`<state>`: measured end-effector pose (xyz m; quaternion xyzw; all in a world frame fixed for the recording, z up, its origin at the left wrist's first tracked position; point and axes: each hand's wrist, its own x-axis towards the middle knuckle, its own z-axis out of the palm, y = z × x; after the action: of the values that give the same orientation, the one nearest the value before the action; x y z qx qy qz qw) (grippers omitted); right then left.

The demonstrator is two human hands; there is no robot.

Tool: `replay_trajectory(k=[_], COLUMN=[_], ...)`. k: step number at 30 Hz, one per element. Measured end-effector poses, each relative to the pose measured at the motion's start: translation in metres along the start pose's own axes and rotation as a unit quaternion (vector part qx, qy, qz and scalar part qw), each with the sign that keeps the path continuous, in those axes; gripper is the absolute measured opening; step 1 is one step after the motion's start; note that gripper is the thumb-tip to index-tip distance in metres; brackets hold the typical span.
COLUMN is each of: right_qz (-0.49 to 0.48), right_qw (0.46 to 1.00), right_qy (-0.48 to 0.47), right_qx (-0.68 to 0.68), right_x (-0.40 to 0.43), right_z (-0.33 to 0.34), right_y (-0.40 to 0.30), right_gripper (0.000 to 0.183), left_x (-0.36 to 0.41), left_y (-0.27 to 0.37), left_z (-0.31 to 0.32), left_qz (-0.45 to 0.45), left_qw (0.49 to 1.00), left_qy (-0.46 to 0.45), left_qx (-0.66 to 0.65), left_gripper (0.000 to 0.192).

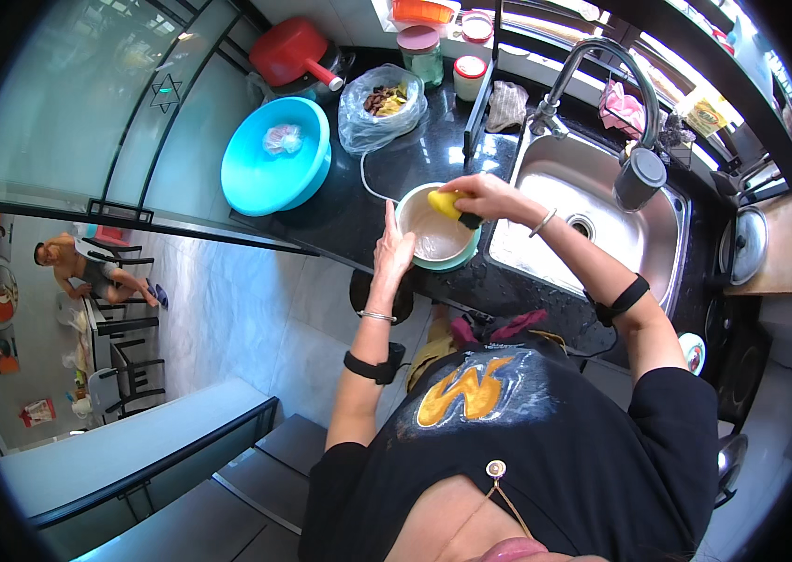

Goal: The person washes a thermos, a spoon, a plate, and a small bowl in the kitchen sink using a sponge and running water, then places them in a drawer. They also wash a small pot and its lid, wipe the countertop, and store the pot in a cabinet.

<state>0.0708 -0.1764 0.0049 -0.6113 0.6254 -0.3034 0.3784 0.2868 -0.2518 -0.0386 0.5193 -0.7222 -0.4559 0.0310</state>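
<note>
A mint-green round pot with a pale inside stands on the black counter at the left edge of the sink. My left hand grips its left side, with the thumb near the rim and the fingers along the outer wall. Over the pot's upper right rim, my right hand holds a yellow sponge with a dark scouring side, reaching into the opening. The pot's inner wall looks wet. Part of the sponge is hidden under my fingers.
Right of the pot are a steel sink and a tall faucet. A blue basin, a plastic-bagged bowl of food, a white cord and lidded jars stand to the left and behind. A person sits far left.
</note>
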Motion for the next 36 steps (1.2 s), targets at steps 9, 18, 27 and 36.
replay_trajectory(k=[9, 18, 27, 36], right_qz=[0.041, 0.077, 0.24, 0.204], right_qw=[0.98, 0.937, 0.892, 0.566], right_qy=[0.191, 0.276, 0.296, 0.374], right_qx=[-0.038, -0.201, 0.244, 0.705], right_x=[-0.022, -0.113, -0.177, -0.189], right_z=[-0.024, -0.002, 0.012, 0.038], right_y=[0.063, 0.063, 0.159, 0.22], right_gripper=[0.035, 0.023, 0.025, 0.04], left_x=[0.003, 0.016, 0.035, 0.052], left_y=[0.037, 0.085, 0.155, 0.199], left_z=[0.014, 0.045, 0.045, 0.092], left_qz=[0.051, 0.212, 0.182, 0.233], left_qw=[0.992, 0.949, 0.887, 0.731], left_qy=[-0.015, 0.008, -0.08, -0.115], left_qx=[0.116, 0.235, 0.418, 0.632], left_gripper=[0.075, 0.074, 0.053, 0.028])
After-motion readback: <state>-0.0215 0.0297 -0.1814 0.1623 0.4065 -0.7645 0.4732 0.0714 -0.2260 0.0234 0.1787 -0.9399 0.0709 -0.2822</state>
